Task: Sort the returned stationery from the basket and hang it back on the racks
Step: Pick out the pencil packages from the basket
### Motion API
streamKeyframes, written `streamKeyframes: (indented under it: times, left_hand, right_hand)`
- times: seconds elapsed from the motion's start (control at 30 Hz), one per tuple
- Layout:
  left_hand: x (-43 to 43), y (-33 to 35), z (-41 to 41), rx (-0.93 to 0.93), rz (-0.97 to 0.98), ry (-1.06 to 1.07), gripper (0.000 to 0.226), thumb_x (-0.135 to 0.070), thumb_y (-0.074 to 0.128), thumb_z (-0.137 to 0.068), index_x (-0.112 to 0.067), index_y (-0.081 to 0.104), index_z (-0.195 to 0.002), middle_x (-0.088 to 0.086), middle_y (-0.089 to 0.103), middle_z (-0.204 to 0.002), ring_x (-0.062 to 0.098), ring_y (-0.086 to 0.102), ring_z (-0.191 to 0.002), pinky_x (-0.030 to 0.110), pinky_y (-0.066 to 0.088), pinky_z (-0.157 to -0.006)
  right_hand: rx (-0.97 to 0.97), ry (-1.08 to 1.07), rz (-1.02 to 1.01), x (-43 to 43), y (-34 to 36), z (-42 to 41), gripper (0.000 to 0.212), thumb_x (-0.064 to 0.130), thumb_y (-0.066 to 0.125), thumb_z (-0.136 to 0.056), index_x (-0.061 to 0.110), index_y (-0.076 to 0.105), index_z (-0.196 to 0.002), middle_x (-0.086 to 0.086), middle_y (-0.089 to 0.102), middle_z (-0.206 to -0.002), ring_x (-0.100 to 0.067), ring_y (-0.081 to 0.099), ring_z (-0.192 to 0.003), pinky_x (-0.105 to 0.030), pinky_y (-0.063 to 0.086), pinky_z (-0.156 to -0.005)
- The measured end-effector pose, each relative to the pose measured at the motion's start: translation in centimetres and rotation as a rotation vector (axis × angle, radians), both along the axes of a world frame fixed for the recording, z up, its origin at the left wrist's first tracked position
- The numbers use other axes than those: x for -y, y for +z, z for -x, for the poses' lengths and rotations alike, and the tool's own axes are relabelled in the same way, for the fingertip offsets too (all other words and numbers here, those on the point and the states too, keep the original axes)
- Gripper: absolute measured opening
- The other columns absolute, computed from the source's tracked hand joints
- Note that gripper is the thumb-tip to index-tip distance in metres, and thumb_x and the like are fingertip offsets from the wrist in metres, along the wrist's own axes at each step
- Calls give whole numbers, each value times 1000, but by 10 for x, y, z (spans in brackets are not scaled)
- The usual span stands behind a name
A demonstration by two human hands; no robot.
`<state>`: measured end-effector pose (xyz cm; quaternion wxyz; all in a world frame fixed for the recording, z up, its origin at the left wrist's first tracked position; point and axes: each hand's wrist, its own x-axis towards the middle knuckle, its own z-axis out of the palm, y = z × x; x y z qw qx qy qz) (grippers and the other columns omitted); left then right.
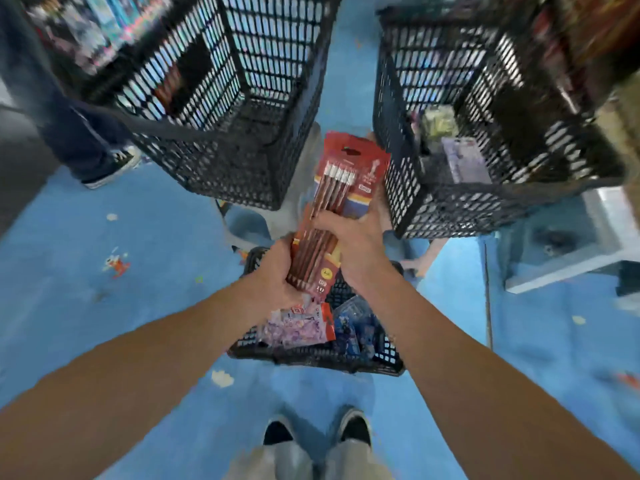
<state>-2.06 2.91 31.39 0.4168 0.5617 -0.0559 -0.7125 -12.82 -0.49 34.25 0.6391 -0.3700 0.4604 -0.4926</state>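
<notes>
"What did the hands have?"

"One red pencil pack (341,188). The left hand (280,271) gripped its lower end, the right hand (349,244) its middle."

"And below them?"

"A black basket (311,360) on the blue floor (86,237), with a purple packet (298,327) and a blue packet (353,327) inside. Beyond stood a left crate (242,98) and a right crate (433,209)."

Blue floor (156,306), scattered litter (221,378).

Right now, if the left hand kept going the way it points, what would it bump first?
Probably the right hand, gripping the same pencil pack just beyond the left hand; depth is hard to judge.
</notes>
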Motion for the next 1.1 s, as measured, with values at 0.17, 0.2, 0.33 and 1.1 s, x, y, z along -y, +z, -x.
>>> streamKeyframes:
  times: [0.17,0.2,0.33,1.1]
  left_hand:
    - [14,108,1,89,60,-224,71,-47,26,-109,-14,77,-73,7,70,-70,22,67,-59,32,57,-59]
    - [21,126,-1,151,73,-268,69,-54,28,-108,-15,79,-84,9,75,-81,27,71,-72,40,60,-73]
    - [70,187,6,182,168,-313,81,-86,43,-84,-21,77,-117,14,75,-120,37,68,-117,60,46,-110]
    - [275,206,198,240,306,-274,57,-18,55,-67,-25,61,-122,11,71,-96,32,69,-85,54,58,-84]
  right_hand:
    - [-118,62,72,17,126,8,47,-6,74,-67,4,57,-111,-38,62,-101,-41,68,-76,-59,58,-69]
    - [-139,61,63,24,146,11,53,-2,75,-64,1,55,-113,-37,62,-101,-40,67,-74,-57,59,-67]
    - [-130,40,42,54,215,31,51,-6,75,-69,-5,59,-117,-17,72,-90,-27,71,-75,-40,59,-66]
    - [-116,25,-211,259,190,208,29,-9,59,-79,-7,69,-105,-14,70,-86,-23,68,-68,-30,56,-61]
